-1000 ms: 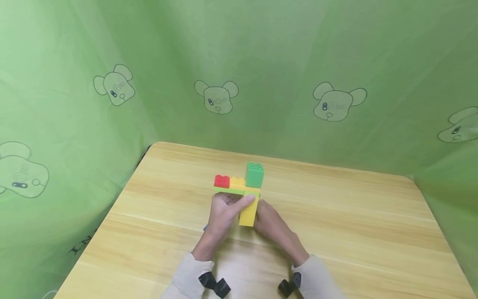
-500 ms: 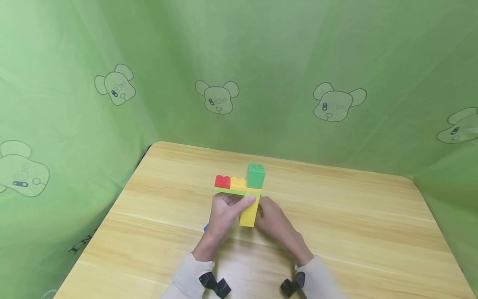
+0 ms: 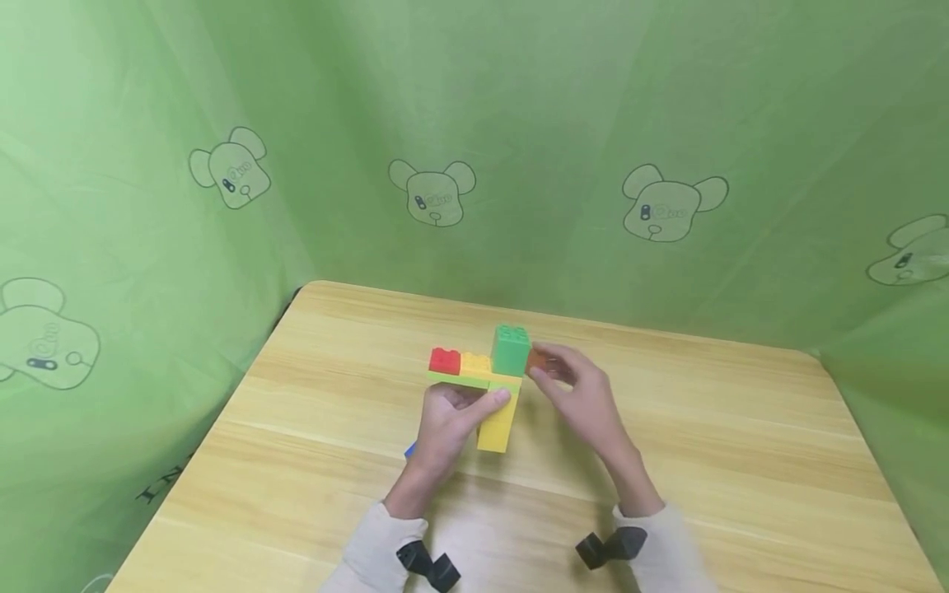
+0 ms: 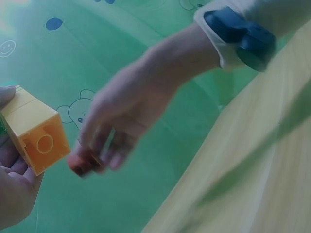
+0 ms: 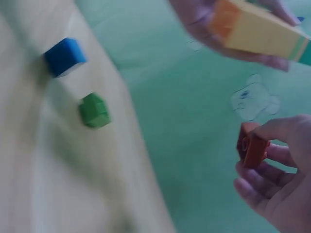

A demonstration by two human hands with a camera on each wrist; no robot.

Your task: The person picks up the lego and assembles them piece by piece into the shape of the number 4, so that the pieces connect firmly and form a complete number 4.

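Observation:
My left hand (image 3: 442, 428) grips an upright build of toy building bricks, its thumb across the front. A yellow column (image 3: 494, 430) forms the lower part, showing its hollow underside in the left wrist view. A light green plate (image 3: 460, 380) juts leftward above it, carrying a red brick (image 3: 445, 361) and a yellow brick (image 3: 475, 363). The tall green brick (image 3: 511, 354) tops the right end. Between thumb and fingers, my right hand (image 3: 591, 405) pinches an orange-red brick (image 5: 252, 145), just right of the green brick in the head view.
On the wooden table (image 3: 741, 461), a blue brick (image 5: 65, 57) and a small green brick (image 5: 95, 110) lie near each other. The left wrist mostly hides the blue one in the head view. A green curtain (image 3: 549, 247) hangs behind the table.
My right hand has come up and rightward from behind the yellow column, and the orange-red brick in it now shows. The left hand and its build stay almost in place.

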